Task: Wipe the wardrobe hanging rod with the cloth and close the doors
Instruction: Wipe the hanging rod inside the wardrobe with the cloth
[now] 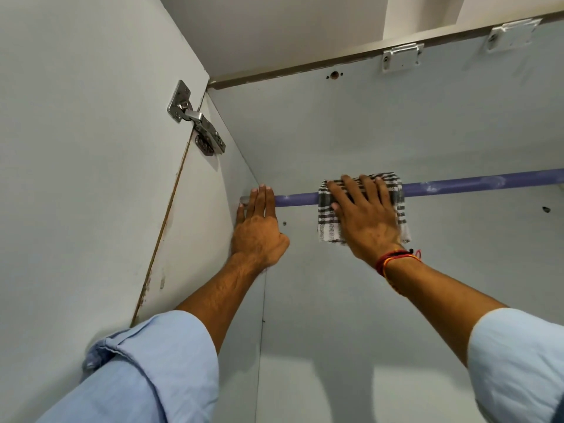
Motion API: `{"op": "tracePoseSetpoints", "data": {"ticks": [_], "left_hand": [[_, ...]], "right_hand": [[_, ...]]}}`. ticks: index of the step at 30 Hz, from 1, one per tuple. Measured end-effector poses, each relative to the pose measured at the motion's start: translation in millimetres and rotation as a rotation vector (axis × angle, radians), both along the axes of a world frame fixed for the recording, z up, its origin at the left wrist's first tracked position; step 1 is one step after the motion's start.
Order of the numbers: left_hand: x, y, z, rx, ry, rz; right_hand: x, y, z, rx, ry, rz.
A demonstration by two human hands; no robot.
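A purple hanging rod runs across the inside of the pale wardrobe, high up. My right hand presses a grey-and-white checked cloth over the rod, fingers spread on top of the fabric, with the cloth draped down on the near side. My left hand rests over the rod's left end where it meets the side panel, fingers laid across it and holding no object. The left door stands open at the left.
A metal hinge joins the open left door to the side panel. Two white brackets sit under the wardrobe's top edge. Small drill holes mark the back panel. The rod continues free to the right.
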State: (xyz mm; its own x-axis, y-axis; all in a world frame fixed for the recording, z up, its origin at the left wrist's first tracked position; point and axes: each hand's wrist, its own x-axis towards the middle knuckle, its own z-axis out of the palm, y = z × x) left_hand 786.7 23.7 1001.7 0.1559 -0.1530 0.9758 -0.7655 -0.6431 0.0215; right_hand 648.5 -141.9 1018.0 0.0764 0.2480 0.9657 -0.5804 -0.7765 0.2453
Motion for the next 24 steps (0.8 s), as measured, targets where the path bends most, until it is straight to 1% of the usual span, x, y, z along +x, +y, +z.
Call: {"op": "tracePoseSetpoints", "data": {"ticks": [3,6,10,12,16,21,24], "left_hand": [[-0.4,-1.4,1.8,0.008,0.025,0.001],[0.9,0.2,2.5,0.028,0.012,0.020],[3.9,-1.0,1.7,0.026,-0.006,0.039],[4.4,-2.4,1.9,0.013,-0.004,0.029],[7.6,-3.5,0.1,-0.033,-0.039,0.019],[9.3,-3.6,-1.9,-0.022,-0.085,0.083],[6.6,-3.6,-3.4,-0.021,-0.059,0.120]], "right_hand": [[17.9,20.5,-3.4,-0.023,0.053,0.002],[40.2,45.0,-2.9,-0.055,0.126,0.016],[50.8,52.5,-2.5,-0.051,0.130,0.034],[44.4,41.4,-2.4,-0.060,0.122,0.009],[12.7,5.7,-1.8,-0.038,0.033,0.005],[-46.2,-56.4,-2.8,0.000,-0.094,-0.053],[-77.6,-81.3,-4.9,0.021,-0.116,-0.106]]}}
